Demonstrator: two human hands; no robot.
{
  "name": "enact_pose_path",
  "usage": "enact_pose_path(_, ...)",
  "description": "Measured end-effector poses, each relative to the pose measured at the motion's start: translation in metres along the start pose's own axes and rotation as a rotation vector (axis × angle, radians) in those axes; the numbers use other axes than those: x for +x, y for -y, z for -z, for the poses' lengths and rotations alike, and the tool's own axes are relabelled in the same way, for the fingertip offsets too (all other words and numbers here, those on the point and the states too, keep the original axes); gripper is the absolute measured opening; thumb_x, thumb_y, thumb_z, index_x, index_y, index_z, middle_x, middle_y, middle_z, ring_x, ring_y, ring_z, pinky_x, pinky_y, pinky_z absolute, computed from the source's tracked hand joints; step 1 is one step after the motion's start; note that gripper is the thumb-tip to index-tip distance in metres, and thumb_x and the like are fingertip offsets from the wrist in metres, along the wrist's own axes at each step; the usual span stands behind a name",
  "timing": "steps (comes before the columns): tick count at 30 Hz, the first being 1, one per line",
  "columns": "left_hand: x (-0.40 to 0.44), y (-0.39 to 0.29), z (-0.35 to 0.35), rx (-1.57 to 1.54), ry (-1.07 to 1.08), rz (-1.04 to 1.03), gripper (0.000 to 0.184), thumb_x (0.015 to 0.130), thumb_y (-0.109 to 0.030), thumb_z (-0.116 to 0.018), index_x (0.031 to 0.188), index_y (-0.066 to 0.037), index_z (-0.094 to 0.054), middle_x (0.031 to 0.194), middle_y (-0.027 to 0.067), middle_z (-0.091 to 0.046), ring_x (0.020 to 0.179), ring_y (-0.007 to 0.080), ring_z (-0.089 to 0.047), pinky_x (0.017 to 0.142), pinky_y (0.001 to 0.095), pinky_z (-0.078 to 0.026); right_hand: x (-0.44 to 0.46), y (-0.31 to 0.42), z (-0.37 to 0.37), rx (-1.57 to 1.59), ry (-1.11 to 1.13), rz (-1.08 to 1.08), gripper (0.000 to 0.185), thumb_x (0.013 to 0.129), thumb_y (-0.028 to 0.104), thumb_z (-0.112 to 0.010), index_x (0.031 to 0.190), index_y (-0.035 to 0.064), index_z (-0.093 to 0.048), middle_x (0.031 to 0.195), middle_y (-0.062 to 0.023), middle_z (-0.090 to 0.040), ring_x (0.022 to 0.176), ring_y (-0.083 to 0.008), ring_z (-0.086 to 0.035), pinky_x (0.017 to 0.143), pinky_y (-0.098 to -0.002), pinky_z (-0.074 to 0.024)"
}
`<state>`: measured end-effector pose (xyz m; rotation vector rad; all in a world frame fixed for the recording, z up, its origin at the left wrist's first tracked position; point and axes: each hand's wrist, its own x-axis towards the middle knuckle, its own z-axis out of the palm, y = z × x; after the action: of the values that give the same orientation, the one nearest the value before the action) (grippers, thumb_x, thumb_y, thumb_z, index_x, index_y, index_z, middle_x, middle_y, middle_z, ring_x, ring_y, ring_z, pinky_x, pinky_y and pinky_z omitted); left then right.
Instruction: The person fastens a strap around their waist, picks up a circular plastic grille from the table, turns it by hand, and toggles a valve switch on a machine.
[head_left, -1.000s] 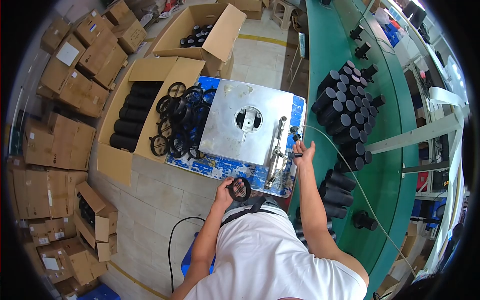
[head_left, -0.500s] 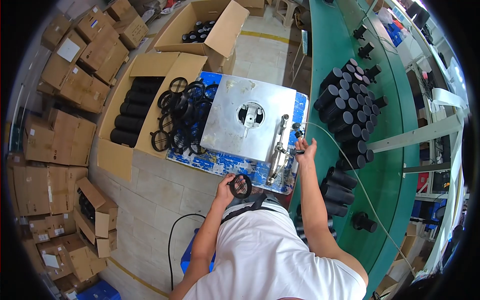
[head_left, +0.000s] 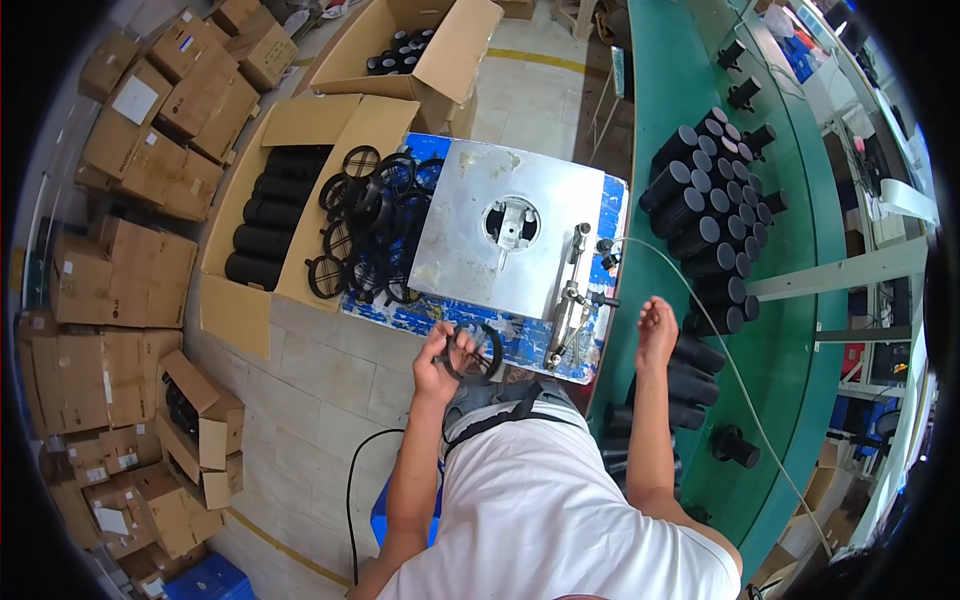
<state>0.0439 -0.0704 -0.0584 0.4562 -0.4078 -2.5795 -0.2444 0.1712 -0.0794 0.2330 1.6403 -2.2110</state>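
My left hand (head_left: 437, 362) grips a black plastic ring with thin crossbars (head_left: 496, 352), held upright in front of my waist at the table's near edge. My right hand (head_left: 657, 335) is raised near the edge of the green bench, its fingers loosely curled and no object visible in it. Below and beside that hand lie black cylinders (head_left: 690, 385). To its left is a metal toggle clamp fixture (head_left: 572, 292) with a black handle, apart from the hand. A metal plate (head_left: 460, 240) with a round hole holding a metal fitting (head_left: 511, 225) covers much of the blue table.
A pile of black rings (head_left: 370, 215) lies left of the plate, beside an open carton of black cylinders (head_left: 270, 212). Upright black cylinders (head_left: 705, 200) crowd the green bench (head_left: 780, 400). A thin hose (head_left: 720, 365) crosses it. Stacked cartons (head_left: 120, 270) line the left side.
My right hand has moved off the clamp handle to the right, its fingers curling in. My left hand still holds the ring, which has turned slightly. The view has shifted a little.
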Motion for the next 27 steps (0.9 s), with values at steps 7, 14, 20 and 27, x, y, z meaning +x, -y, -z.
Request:
enact_pose_path(7,0.034,-0.016,-0.134,0.131,0.440,0.017,0.032,0.082,-0.017,-0.053,0.110,-0.004,-0.044,0.095,0.0179,-0.057,0.097,0.0300,-0.057,0.093,0.0499,-0.045,-0.072,0.100,-0.105,-0.259,0.606,0.203,0.039,0.094,0.030,-0.057,0.120,0.0009,-0.054,0.103,-0.0097,-0.064,0.090,-0.0162,-0.062,0.078,-0.0276,-0.0467)
enact_pose_path(14,0.036,-0.002,-0.212,1.295,0.445,-0.362,0.038,0.083,-0.019,-0.063,0.114,0.000,-0.052,0.107,0.0175,-0.060,0.101,0.0287,-0.059,0.088,0.0370,-0.047,-0.091,0.093,-0.119,-0.201,0.751,0.054,0.033,0.095,0.033,-0.056,0.103,0.0003,-0.057,0.079,-0.0036,-0.062,0.063,-0.0072,-0.054,0.057,-0.0208,-0.0434)
enact_pose_path(20,-0.001,-0.059,-0.274,0.979,0.552,-0.784,0.035,0.073,-0.037,-0.075,0.076,-0.008,-0.055,0.088,0.0086,-0.061,0.081,0.0221,-0.058,0.077,0.0373,-0.044,-0.067,0.093,-0.068,0.138,0.607,-0.009,0.042,0.093,0.042,-0.058,0.097,0.0007,-0.053,0.078,-0.0055,-0.061,0.068,-0.0108,-0.062,0.063,-0.0237,-0.0514)
enact_pose_path(27,-0.009,-0.112,-0.303,0.757,1.203,-0.471,0.015,0.086,-0.009,-0.060,0.078,-0.016,-0.049,0.077,-0.0040,-0.046,0.080,0.0144,-0.048,0.093,0.0407,-0.032,-0.047,0.072,-0.031,0.170,0.182,-0.113,0.032,0.099,0.035,-0.050,0.099,0.0057,-0.061,0.082,-0.0019,-0.064,0.066,-0.0106,-0.060,0.058,-0.0242,-0.0481)
